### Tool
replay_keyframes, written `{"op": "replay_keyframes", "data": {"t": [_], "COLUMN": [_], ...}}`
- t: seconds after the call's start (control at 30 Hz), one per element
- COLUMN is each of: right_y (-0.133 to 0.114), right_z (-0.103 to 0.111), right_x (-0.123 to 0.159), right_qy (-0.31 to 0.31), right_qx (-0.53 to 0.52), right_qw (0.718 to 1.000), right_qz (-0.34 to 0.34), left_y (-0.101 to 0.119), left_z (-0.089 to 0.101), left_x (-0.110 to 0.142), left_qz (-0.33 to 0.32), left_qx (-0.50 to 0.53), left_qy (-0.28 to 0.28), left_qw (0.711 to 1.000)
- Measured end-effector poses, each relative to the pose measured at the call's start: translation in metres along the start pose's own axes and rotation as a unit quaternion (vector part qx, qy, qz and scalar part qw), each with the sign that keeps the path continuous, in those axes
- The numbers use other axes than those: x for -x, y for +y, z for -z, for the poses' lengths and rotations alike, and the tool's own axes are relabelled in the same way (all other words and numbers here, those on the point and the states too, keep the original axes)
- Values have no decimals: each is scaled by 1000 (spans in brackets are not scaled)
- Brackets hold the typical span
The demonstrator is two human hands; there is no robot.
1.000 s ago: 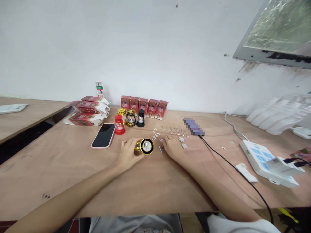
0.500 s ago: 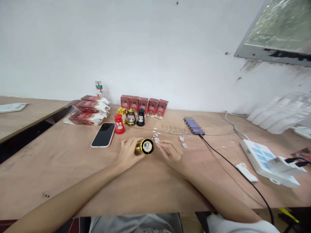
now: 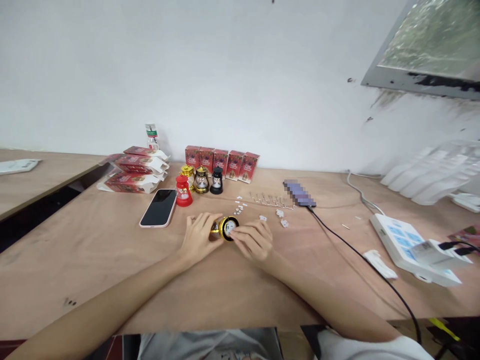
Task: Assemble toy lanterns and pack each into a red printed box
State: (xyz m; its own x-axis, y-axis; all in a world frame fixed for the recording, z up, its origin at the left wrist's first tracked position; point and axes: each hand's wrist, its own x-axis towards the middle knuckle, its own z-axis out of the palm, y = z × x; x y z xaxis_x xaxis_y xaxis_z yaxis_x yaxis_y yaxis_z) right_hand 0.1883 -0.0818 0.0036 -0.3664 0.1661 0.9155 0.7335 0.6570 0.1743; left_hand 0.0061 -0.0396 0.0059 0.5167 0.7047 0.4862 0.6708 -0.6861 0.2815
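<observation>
I'm watching this one through the head cam, and my read is that work on the lantern (image 3: 216, 228) is somewhere in the middle. My left hand (image 3: 198, 235) has it tipped on its side, fingers and thumb wrapped round the body, with the base (image 3: 229, 226) turned toward the right fingers. The right hand (image 3: 257, 240) has its fingertips bunched together right at that base. Looks like they're touching it, but they cover the spot, so I honestly can't tell if some tiny part is pinched in there. The base shows a dark patch in its white middle, too small to read, so I wouldn't call that end done. As for what's left, there are plenty of loose bits: discs (image 3: 239, 213) just beyond the right fingertips, white pieces (image 3: 280, 213) past the right knuckles, and a wire strip (image 3: 270, 204) farther out. Beyond the left fingers, the red lantern (image 3: 183, 192), gold lantern (image 3: 188, 175), bronze lantern (image 3: 201, 182) and black lantern (image 3: 216, 182) stand upright; finished or not, no idea. Behind those is a row of upright boxes (image 3: 220, 162), and past the pink phone (image 3: 159, 208), off to the left of my left fingers, lie open boxes (image 3: 135, 172).
</observation>
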Motion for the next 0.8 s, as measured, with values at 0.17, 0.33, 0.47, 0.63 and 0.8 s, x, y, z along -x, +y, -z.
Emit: {"op": "replay_keyframes", "data": {"t": [0.17,0.33,0.47,0.63,0.8], "right_y": [-1,-1,0,0,-1], "right_z": [1,0,-1,-1,1], "right_x": [-2,-2,-1,0,-4], "right_qy": [1,14,25,21,16], "right_qx": [21,7,10,7,-12], "right_qw": [1000,1000,1000,1000,1000], "right_qz": [12,-6,-3,-14,-24], "left_y": [-3,-5,-5,-5,-3], "left_z": [0,0,0,0,0], "left_x": [0,2,2,3,2], "left_qz": [-16,-38,-40,-45,-34], "left_qx": [-9,-23,-30,-37,-47], "left_qy": [5,26,41,52,53], "left_qw": [1000,999,998,997,997]}}
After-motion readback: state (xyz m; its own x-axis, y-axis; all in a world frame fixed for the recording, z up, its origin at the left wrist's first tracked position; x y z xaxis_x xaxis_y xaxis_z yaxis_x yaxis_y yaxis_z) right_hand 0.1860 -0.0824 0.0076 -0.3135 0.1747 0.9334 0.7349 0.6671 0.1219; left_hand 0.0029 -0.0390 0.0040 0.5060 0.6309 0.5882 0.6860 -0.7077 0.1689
